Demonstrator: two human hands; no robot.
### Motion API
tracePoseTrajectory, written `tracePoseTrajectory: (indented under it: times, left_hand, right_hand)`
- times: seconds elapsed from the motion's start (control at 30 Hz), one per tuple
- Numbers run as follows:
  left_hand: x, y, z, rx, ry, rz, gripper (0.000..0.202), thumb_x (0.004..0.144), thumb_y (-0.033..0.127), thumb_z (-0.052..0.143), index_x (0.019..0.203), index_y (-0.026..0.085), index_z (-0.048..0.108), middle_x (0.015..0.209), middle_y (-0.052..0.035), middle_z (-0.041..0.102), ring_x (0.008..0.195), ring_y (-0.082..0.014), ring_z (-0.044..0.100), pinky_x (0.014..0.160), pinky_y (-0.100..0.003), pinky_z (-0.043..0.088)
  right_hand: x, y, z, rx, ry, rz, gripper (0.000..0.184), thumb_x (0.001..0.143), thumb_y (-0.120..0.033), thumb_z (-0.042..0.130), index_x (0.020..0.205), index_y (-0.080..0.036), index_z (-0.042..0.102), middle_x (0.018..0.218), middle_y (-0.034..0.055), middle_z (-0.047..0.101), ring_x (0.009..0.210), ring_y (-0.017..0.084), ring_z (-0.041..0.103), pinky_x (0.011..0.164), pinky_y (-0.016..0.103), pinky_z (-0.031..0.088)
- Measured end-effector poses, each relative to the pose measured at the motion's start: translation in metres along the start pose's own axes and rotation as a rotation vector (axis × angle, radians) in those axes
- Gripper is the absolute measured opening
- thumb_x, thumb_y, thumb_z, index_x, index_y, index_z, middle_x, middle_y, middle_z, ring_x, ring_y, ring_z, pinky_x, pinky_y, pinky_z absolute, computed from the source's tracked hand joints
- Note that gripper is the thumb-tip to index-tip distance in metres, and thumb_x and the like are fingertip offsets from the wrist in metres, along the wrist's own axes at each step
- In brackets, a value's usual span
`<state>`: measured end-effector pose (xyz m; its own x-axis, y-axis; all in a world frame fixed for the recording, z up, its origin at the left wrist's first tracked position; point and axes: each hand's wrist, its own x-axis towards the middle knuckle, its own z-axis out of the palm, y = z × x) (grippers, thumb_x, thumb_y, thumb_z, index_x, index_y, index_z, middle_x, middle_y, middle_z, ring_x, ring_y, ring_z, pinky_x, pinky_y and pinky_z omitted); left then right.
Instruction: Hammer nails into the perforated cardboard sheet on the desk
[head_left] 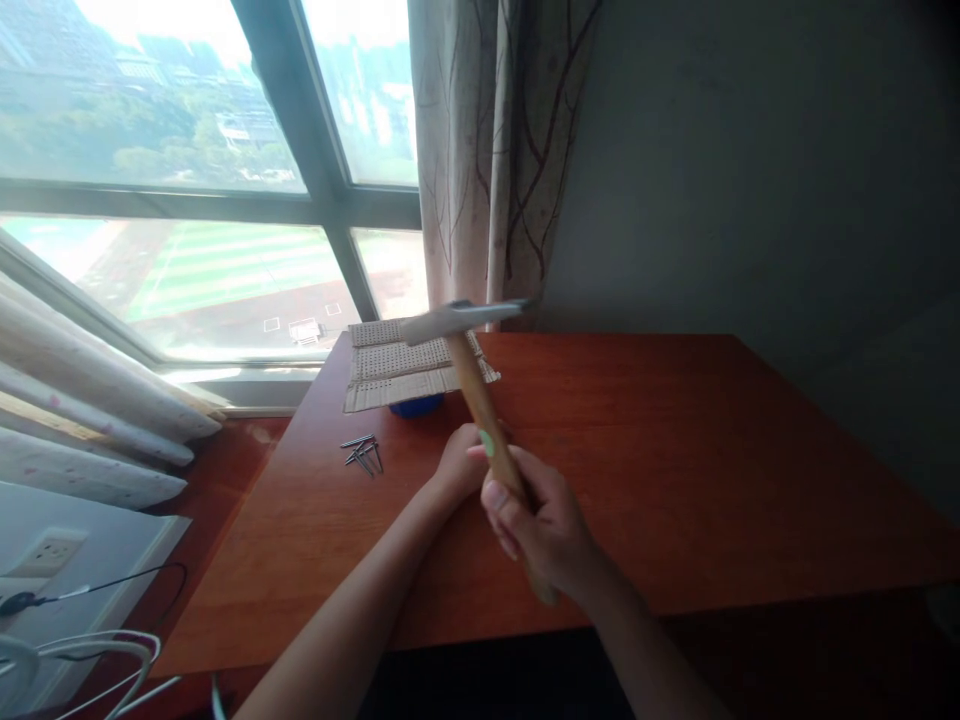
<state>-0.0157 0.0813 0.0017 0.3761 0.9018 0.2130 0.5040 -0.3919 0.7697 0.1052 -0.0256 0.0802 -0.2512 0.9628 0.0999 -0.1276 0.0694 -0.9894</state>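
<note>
My right hand (540,510) is wrapped round the wooden handle of a hammer (480,400), held up over the table with its metal head at the top. The head looks slightly blurred. My left hand (459,462) is low at the tabletop, just behind the handle. Its fingers are mostly hidden by the hammer and my right hand, so what they hold, if anything, does not show. Several loose nails (364,455) lie in a small pile to the left of my left hand.
A sheet of perforated cardboard (397,365) rests on a blue object (417,406) at the back of the brown table (660,450). Behind are a window and a patterned curtain (465,150). A wall socket (52,552) and white cables (97,645) are at the lower left.
</note>
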Motion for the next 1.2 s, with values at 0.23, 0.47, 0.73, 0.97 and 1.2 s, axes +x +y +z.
tracePoseTrajectory:
  times: [0.23, 0.47, 0.73, 0.97, 1.2]
  left_hand:
    - [0.001, -0.002, -0.004, 0.015, -0.059, 0.056, 0.023, 0.085, 0.010, 0.051, 0.090, 0.016, 0.073, 0.087, -0.0045, 0.075, 0.079, -0.0164, 0.068, 0.074, -0.024, 0.049]
    - [0.001, 0.000, -0.006, 0.015, -0.049, 0.039, 0.024, 0.084, 0.008, 0.051, 0.090, 0.016, 0.072, 0.079, -0.0037, 0.073, 0.072, -0.0168, 0.067, 0.069, -0.024, 0.048]
    - [0.000, 0.001, -0.006, -0.003, -0.049, 0.030, 0.025, 0.083, 0.008, 0.051, 0.090, 0.017, 0.072, 0.081, -0.0042, 0.074, 0.074, -0.0177, 0.068, 0.071, -0.025, 0.049]
    - [0.001, 0.001, -0.006, -0.007, -0.052, 0.029, 0.024, 0.084, 0.009, 0.050, 0.090, 0.017, 0.072, 0.080, -0.0041, 0.074, 0.073, -0.0179, 0.068, 0.071, -0.025, 0.048]
    - [0.000, 0.000, -0.005, -0.011, -0.050, 0.025, 0.024, 0.084, 0.009, 0.050, 0.090, 0.017, 0.072, 0.080, -0.0044, 0.073, 0.073, -0.0180, 0.068, 0.071, -0.026, 0.048]
  right_hand:
    - [0.008, 0.008, -0.079, -0.331, 0.421, -0.024, 0.029, 0.094, -0.047, 0.059, 0.095, -0.019, 0.065, 0.066, -0.0020, 0.058, 0.054, 0.012, 0.053, 0.053, 0.025, 0.043]
    - [0.003, 0.038, -0.144, -0.608, 0.577, 0.116, 0.042, 0.088, -0.048, 0.060, 0.106, -0.012, 0.072, 0.073, 0.0049, 0.068, 0.060, 0.017, 0.057, 0.059, 0.029, 0.047]
    - [0.005, 0.055, -0.192, -0.727, 0.651, 0.149, 0.032, 0.077, -0.049, 0.065, 0.079, -0.017, 0.072, 0.066, 0.0058, 0.070, 0.059, 0.020, 0.061, 0.055, 0.029, 0.045]
    - [0.009, 0.065, -0.220, -0.745, 0.665, 0.175, 0.033, 0.076, -0.049, 0.065, 0.077, -0.017, 0.072, 0.064, 0.0056, 0.070, 0.053, 0.019, 0.060, 0.053, 0.028, 0.044]
    - [0.016, 0.074, -0.231, -0.744, 0.655, 0.193, 0.034, 0.077, -0.048, 0.063, 0.084, -0.017, 0.073, 0.066, 0.0048, 0.071, 0.053, 0.018, 0.061, 0.054, 0.028, 0.046]
